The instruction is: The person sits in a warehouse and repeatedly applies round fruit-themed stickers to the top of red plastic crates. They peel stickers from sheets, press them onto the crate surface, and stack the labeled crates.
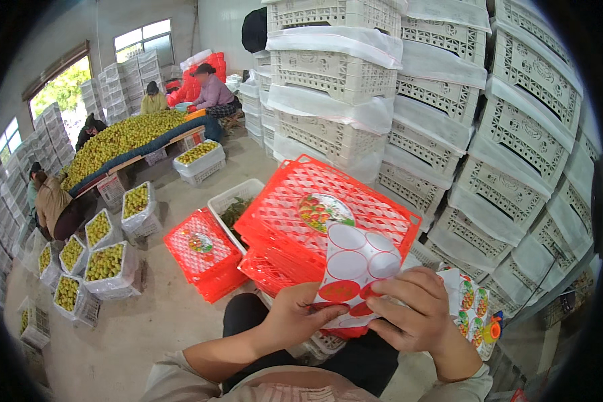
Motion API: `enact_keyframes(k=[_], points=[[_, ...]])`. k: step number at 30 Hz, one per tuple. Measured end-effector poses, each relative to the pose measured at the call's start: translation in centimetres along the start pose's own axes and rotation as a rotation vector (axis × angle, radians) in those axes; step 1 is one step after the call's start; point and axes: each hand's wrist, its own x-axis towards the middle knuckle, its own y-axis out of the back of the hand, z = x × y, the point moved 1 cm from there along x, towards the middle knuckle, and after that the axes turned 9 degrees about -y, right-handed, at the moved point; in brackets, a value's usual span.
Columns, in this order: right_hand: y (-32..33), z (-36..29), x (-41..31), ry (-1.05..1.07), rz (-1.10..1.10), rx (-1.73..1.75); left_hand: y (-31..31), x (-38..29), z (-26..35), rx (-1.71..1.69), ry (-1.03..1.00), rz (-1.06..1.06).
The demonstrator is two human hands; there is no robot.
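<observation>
A sheet of round stickers is held up between my hands, above a red plastic basket. White circles fill its upper part; red round stickers show lower down. My left hand pinches the lower left edge, thumb on top. At the right edge, the fingers of my right hand close on the sheet beside a red sticker; whether that sticker is lifted is hidden. Directly behind the sheet lies the red lidded basket, a fruit-picture label on its lid. Under it are more red baskets in clear wrap.
Another labelled red basket stands to the left, near a white crate with leaves. More sticker sheets and an orange tape roll lie right. Stacked crates rise ahead. Fruit crates stand left; people sit around a fruit-heaped table.
</observation>
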Motion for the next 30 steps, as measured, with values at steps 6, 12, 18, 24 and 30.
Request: enact_keyframes(k=[6, 12, 18, 24, 30], points=[[-4.8, -1.7, 3.9, 0.152, -0.048, 0.066, 4.6, -1.6, 1.1, 0.137, -0.242, -0.237], [-8.2, -2.9, 4.1, 0.173, 0.039, 0.071, 6.3, -2.8, 0.6, 0.398, -0.242, 0.047], [-9.6, -3.3, 4.4, 0.072, 0.010, 0.089, 6.4, -3.0, -0.1, 0.502, -0.286, 0.023], [-10.3, -2.6, 4.1, -0.087, -0.102, 0.315, 6.6, -2.7, -1.6, 0.388, -0.314, -0.053], [-7.6, 7.4, 6.2, -0.619, -0.151, 0.947, 8.5, -5.2, -4.3, -0.130, 0.066, -0.085]])
